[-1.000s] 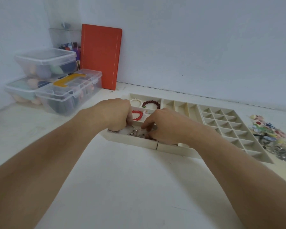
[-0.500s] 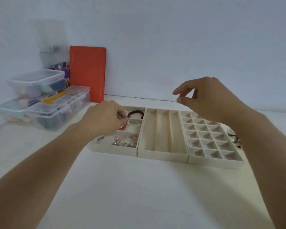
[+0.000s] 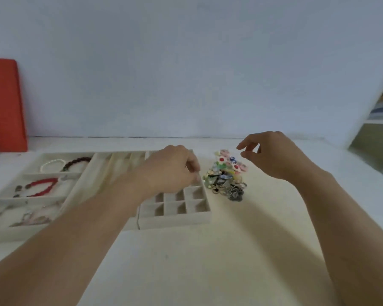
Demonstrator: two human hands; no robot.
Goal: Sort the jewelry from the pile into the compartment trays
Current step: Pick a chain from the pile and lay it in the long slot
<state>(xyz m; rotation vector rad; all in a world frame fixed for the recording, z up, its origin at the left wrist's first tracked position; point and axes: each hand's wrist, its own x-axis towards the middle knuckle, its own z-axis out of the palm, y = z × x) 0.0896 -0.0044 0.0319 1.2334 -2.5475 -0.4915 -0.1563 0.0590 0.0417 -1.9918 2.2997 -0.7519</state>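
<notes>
Two bare hands are held mid-frame: the left hand (image 3: 175, 168), fingers curled with no item visible in them, is poised over the small-grid tray (image 3: 186, 214); the right hand (image 3: 272, 155), loosely spread, is raised above the jewelry pile (image 3: 227, 176) right of centre.

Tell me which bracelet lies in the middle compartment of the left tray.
The red bracelet; the white and dark brown ones share the far compartment.

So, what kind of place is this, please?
Probably a home craft or storage corner, not a shop: a plain white table against a bare wall, beige compartment trays with bracelets, a loose jewelry pile, and a shelf unit at right.
</notes>
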